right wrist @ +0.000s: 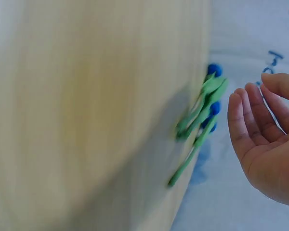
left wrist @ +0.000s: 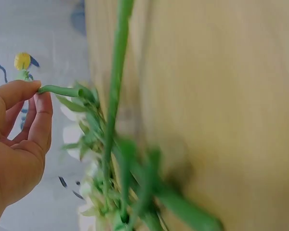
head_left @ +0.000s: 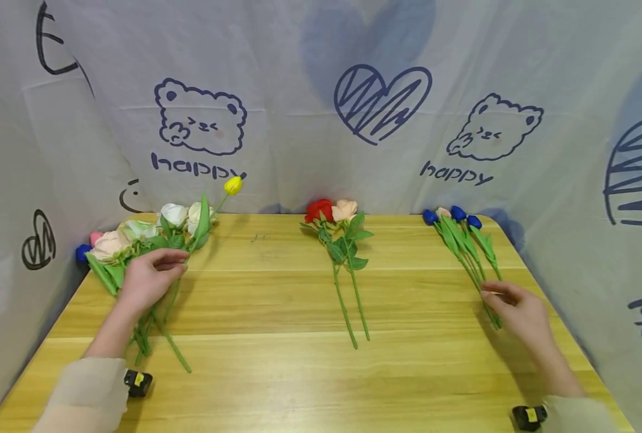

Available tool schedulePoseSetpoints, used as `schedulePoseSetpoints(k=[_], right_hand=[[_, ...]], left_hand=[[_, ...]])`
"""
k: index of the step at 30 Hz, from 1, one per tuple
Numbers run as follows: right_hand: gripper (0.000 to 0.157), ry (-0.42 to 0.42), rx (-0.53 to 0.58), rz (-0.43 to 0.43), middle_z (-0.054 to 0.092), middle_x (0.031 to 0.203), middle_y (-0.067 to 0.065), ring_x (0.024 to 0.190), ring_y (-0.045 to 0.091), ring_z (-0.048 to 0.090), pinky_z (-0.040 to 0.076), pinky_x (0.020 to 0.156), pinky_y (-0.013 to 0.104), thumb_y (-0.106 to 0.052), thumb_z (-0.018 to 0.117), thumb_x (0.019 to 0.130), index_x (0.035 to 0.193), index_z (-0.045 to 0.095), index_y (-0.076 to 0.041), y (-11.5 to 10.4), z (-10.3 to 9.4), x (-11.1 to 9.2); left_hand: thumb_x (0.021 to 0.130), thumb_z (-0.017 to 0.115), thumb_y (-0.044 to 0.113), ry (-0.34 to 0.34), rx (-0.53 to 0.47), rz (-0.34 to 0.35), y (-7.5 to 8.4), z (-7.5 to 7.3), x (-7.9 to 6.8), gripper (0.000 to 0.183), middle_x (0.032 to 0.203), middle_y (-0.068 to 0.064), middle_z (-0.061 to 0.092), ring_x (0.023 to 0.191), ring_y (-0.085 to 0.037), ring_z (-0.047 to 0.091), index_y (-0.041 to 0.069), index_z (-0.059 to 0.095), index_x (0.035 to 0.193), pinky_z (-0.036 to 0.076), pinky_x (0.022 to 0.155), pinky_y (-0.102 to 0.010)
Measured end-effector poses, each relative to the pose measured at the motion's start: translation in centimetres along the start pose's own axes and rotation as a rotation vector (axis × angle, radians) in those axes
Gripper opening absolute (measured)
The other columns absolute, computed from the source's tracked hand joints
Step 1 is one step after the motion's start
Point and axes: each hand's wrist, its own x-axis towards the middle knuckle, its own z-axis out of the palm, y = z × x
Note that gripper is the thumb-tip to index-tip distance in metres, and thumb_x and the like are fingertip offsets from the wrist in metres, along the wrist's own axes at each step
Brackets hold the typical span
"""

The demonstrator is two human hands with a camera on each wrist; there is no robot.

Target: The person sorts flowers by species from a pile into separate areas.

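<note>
A yellow tulip [head_left: 233, 185] stands tilted above the left pile, its stem pinched between the thumb and fingers of my left hand [head_left: 150, 279]. In the left wrist view the stem's cut end pokes out past the fingertips of that hand [left wrist: 21, 130]. Under it lies a pile of artificial flowers, with a white rose [head_left: 174, 214], a pale peach rose [head_left: 110, 245] and a blue bloom [head_left: 83, 253]. My right hand [head_left: 521, 313] hovers over the stems of several blue tulips [head_left: 458, 213], fingers loosely bent. The right wrist view shows nothing in that hand [right wrist: 269, 139].
A red rose [head_left: 318, 210] and a peach rose [head_left: 345, 210] lie side by side at the middle of the wooden table [head_left: 278, 385]. One pale pink bud [head_left: 443, 212] sits among the blue tulips. A printed cloth [head_left: 294, 156] hangs behind and at both sides.
</note>
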Motion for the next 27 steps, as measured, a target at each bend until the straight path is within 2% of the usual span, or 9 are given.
schedulePoseSetpoints(k=[3,5,8,10,13,17,20,25,27], right_hand=[[0.044,0.02,0.118,-0.034,0.068,0.107,-0.025,0.088,-0.01,0.063,0.058,0.071,0.018,-0.033,0.067,0.103,0.134,0.067,-0.001,-1.7,1.0,0.0],[0.041,0.033,0.205,-0.072,0.067,0.106,-0.028,0.09,-0.009,0.066,0.059,0.075,0.017,-0.026,0.069,0.103,0.132,0.067,0.003,-2.8,1.9,0.2],[0.036,0.034,0.309,-0.126,0.071,0.11,-0.02,0.093,-0.004,0.069,0.061,0.077,0.019,-0.018,0.069,0.102,0.129,0.067,0.006,-4.3,3.5,0.4],[0.035,0.024,0.331,-0.144,0.072,0.113,-0.015,0.095,-0.001,0.069,0.061,0.079,0.02,-0.019,0.069,0.102,0.129,0.068,0.004,-5.3,4.5,0.5],[0.032,-0.007,0.365,-0.158,0.073,0.119,0.002,0.096,0.006,0.07,0.062,0.08,0.023,-0.019,0.069,0.102,0.127,0.07,0.001,-7.0,6.2,0.5],[0.027,-0.076,0.4,-0.176,0.07,0.124,0.018,0.096,0.01,0.07,0.062,0.082,0.029,-0.015,0.068,0.103,0.126,0.071,-0.001,-9.1,8.7,0.3],[0.025,-0.136,0.421,-0.185,0.07,0.125,0.019,0.097,0.013,0.07,0.063,0.084,0.034,-0.012,0.067,0.103,0.126,0.071,-0.003,-10.6,10.3,0.0],[0.026,-0.22,0.466,-0.208,0.071,0.123,0.017,0.103,0.03,0.07,0.063,0.086,0.041,-0.007,0.067,0.101,0.127,0.07,-0.002,-12.6,12.9,-0.5],[0.027,-0.256,0.473,-0.209,0.072,0.122,0.016,0.104,0.032,0.07,0.063,0.085,0.042,-0.007,0.068,0.101,0.127,0.069,-0.001,-13.4,14.0,-0.8]], left_hand=[[0.101,0.07,0.017,0.025,-0.054,0.0,1.2,0.7,0.1,0.032,0.121,-0.022,0.072,0.088,0.013,0.059,0.0,0.071,0.128,0.054,0.072,-0.01],[0.101,0.07,0.017,0.031,-0.109,-0.006,2.1,1.3,0.2,0.033,0.122,-0.021,0.071,0.089,0.012,0.061,0.001,0.07,0.13,0.054,0.074,-0.01],[0.1,0.072,0.016,0.033,-0.22,-0.017,3.5,2.4,0.2,0.035,0.123,-0.019,0.071,0.092,0.008,0.064,-0.001,0.069,0.131,0.055,0.078,-0.012],[0.099,0.073,0.015,0.036,-0.289,-0.027,4.4,3.3,0.3,0.036,0.122,-0.015,0.072,0.094,0.006,0.065,-0.001,0.069,0.131,0.056,0.08,-0.013],[0.098,0.075,0.014,0.04,-0.388,-0.046,5.9,4.7,0.2,0.037,0.12,-0.009,0.073,0.096,0.003,0.067,-0.002,0.069,0.13,0.057,0.083,-0.014],[0.096,0.076,0.01,0.04,-0.517,-0.068,7.6,6.9,0.1,0.038,0.115,0.001,0.074,0.099,-0.001,0.068,-0.004,0.068,0.13,0.057,0.087,-0.017],[0.095,0.076,0.006,0.05,-0.607,-0.075,9.0,8.6,0.1,0.037,0.11,0.006,0.074,0.099,-0.003,0.069,-0.006,0.068,0.129,0.058,0.089,-0.019],[0.093,0.074,-0.004,0.06,-0.757,-0.08,11.2,11.2,-0.3,0.034,0.107,0.006,0.074,0.097,-0.006,0.07,-0.009,0.067,0.126,0.059,0.089,-0.023],[0.092,0.074,-0.006,0.053,-0.805,-0.087,11.9,12.1,-0.5,0.034,0.106,0.005,0.074,0.097,-0.008,0.07,-0.01,0.067,0.125,0.06,0.088,-0.024]])
